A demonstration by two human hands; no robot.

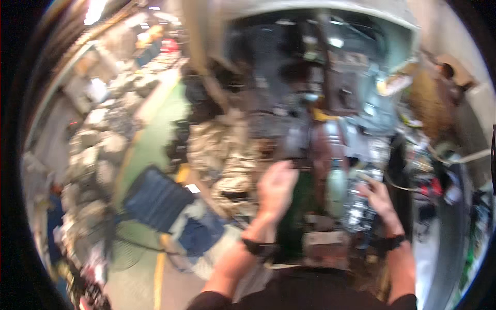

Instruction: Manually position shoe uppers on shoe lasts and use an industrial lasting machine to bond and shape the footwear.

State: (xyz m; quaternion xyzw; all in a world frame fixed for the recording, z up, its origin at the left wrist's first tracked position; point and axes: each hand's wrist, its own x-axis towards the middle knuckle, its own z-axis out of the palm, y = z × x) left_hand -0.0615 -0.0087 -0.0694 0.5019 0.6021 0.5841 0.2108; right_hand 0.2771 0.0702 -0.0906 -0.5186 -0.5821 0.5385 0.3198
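Note:
Motion smears most of the view. My left hand (278, 186) is held out over a dark green strip (299, 222) in the middle, beside a heap of tan crumpled material (219, 155). Its fingers are too blurred to tell whether they grip anything. To the right, my right hand (378, 197) is by a pile of shiny silvery packages (360, 206), its fingers bent and smeared. I cannot make out whether it holds one of them. Between the hands lie a brown strip (321, 165) and a pale greenish item (336, 191).
Ahead stands a large pale-rimmed opening (330, 8) with dark and grey items inside. A dark blue chair (157, 199) is at the left on a green floor (150, 144), with piled pale bundles (98, 150) beyond. At the right, a cord (460, 159) crosses near mixed items.

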